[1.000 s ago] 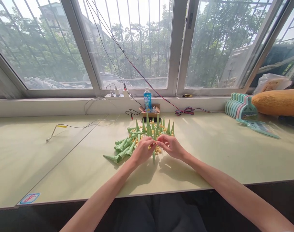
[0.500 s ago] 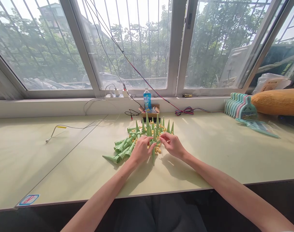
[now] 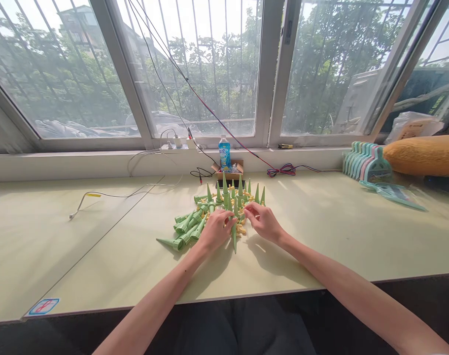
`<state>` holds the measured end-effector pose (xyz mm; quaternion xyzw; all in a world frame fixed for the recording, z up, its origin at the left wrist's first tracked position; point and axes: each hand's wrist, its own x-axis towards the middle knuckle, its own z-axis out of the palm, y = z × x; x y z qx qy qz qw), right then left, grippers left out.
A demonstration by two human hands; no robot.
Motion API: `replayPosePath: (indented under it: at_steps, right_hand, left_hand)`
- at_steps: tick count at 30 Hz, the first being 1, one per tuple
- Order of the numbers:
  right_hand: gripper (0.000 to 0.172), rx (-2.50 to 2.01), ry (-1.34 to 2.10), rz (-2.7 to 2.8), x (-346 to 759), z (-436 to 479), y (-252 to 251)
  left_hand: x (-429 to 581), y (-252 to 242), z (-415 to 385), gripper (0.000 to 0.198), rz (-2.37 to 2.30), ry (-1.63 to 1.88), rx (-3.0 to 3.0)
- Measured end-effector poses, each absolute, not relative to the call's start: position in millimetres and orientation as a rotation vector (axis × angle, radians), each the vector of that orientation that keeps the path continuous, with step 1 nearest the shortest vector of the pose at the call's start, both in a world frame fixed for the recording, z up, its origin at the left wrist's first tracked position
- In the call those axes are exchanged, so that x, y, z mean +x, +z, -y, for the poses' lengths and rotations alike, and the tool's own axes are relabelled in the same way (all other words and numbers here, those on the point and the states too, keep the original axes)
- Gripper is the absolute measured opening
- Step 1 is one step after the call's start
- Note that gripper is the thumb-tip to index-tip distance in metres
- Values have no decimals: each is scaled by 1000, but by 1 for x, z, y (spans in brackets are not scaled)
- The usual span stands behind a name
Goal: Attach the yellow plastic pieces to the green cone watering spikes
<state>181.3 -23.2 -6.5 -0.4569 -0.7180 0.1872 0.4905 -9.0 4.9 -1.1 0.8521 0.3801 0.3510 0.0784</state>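
My left hand (image 3: 217, 227) is closed, thumb and fingers around a green plastic plant watering spike (image 3: 234, 239) whose point is toward me. Just right of it, my right hand (image 3: 261, 220) pinches at a small yellow plastic valve (image 3: 242, 211), partly covered by the fingertips. Behind both hands, several green spikes (image 3: 224, 186) stand point up among scattered yellow valves (image 3: 241, 230). More green spikes (image 3: 183, 227) lie on their sides in a pile left of my left hand.
The pale table (image 3: 109, 266) runs beneath a barred window. A blue bottle (image 3: 224, 154) stands by a small cardboard box (image 3: 234, 173) behind the spikes. Coiled cable (image 3: 281, 170) lies right of them. A white cable (image 3: 82, 204) is at left, pastel dustpan-like pieces (image 3: 368, 162) at right.
My left thumb has drawn in closer to the fingers on the spike. My right hand has barely shifted, and the pile is unchanged.
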Motion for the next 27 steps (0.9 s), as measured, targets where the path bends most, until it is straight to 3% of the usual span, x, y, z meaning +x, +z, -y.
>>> replayPosePath:
  at_steps: [27]
  right_hand:
    - [19, -1196, 459, 1683, 183, 19, -11]
  left_hand:
    - [-9, 1, -6, 9, -997, 1375, 2367]
